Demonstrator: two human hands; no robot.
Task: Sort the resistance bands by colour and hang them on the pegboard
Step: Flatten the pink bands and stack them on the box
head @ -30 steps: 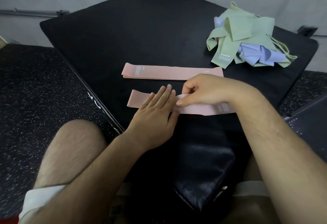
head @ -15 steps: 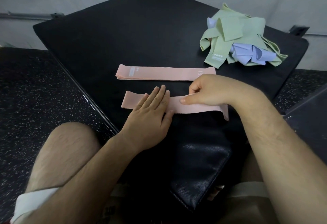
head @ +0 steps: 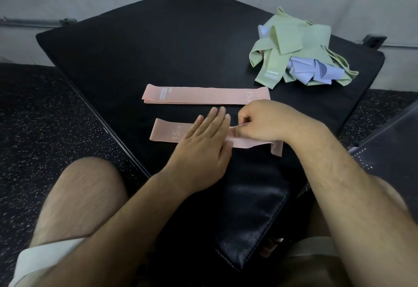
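On the near pink band [head: 167, 131] the left hand [head: 203, 144] stays flat while the right hand [head: 267, 121] now pinches it, so smoothing continues.

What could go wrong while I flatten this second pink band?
The near pink band is kinked at its right end, beside your right hand, so it may stay twisted. Your left hand pins only its middle; a pull could skew it toward the far pink band. The green and lavender pile looks tangled, so colours may lift together.
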